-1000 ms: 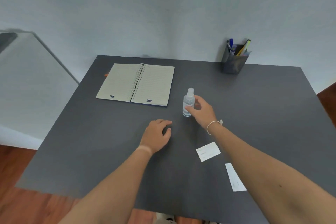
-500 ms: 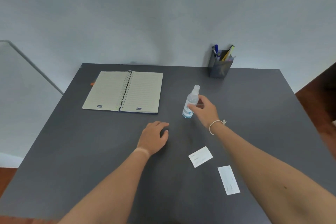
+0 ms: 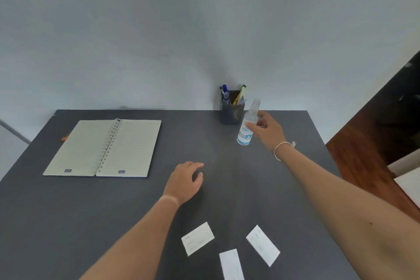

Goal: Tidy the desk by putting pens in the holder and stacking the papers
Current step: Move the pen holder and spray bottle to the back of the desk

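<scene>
Right hand (image 3: 268, 130) gripping sanitizer bottle (image 3: 246, 127) beside pen holder (image 3: 231, 112); left hand (image 3: 184, 182) resting loosely curled on worktop (image 3: 68, 211).

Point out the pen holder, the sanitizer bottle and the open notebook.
pen holder (image 3: 231, 114): head view, on its dark front wall.
sanitizer bottle (image 3: 245, 135): head view, on the blue label near its base.
notebook (image 3: 134, 148): head view, on the middle of its right page.
</scene>
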{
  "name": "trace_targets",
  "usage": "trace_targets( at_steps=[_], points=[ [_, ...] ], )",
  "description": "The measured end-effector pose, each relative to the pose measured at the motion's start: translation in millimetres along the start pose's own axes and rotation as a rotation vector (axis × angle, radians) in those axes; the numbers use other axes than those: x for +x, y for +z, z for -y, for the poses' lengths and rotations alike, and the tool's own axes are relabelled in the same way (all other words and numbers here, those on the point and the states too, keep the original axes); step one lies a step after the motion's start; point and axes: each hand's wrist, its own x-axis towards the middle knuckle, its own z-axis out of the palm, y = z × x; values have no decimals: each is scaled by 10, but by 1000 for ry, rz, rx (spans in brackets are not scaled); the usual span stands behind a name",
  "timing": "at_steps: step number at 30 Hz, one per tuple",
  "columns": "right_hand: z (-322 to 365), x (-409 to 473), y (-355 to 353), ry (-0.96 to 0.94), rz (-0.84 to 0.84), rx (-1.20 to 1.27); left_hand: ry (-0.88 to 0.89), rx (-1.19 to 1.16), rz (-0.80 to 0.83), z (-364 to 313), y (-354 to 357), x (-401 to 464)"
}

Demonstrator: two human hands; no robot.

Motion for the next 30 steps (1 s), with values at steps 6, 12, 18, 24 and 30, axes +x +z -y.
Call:
trace_targets(
  at_steps=[6,12,18,24,30],
  points=[
    [-180,596,-518,28,6,-28,-11,15,29,-382,273,462],
    [-394,1086,-694,35,27,-10,-2,82,42,-491,477,754],
    [-504,1470,-629,29,47,4,31,219,9,-504,578,960],
    [-593,1675,-493,12,69,19,35,281,-11,-417,699,1058],
    [-660,1782,-381,-28,99,5,14,293,-14,-363,775,1034]
  ],
)
